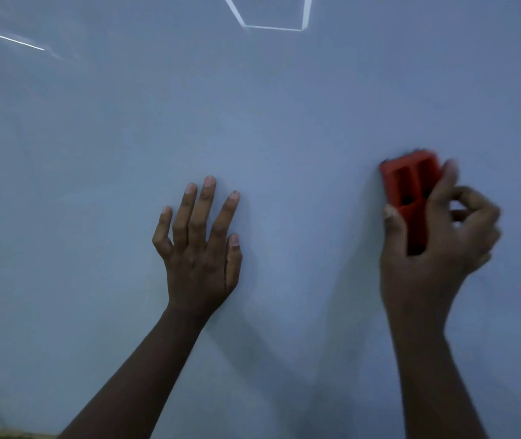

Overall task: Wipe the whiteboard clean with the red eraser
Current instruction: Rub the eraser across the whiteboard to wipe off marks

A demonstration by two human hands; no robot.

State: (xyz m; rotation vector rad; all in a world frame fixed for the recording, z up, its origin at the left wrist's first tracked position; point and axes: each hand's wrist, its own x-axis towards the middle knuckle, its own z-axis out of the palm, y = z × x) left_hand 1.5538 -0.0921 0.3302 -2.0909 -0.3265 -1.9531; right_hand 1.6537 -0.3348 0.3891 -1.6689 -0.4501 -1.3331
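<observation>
Red eraser (pixel 411 198) gripped by right hand (pixel 433 245) on whiteboard (pixel 284 122) (left hand (pixel 200 248) fingers (pixel 189 210) spread flat).

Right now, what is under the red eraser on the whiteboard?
The red eraser, gripped by the right hand, presses on the whiteboard. The board around it looks plain, with no marks. The part directly under the eraser is covered, so any ink left there cannot be seen.

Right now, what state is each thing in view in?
Left hand: fingers straight and spread, flat on the board, holding nothing.
Right hand: curled round the eraser, blurred.
Red eraser: gripped, held against the board.
Whiteboard: no marker writing visible in this view; bright reflections near the top.
</observation>
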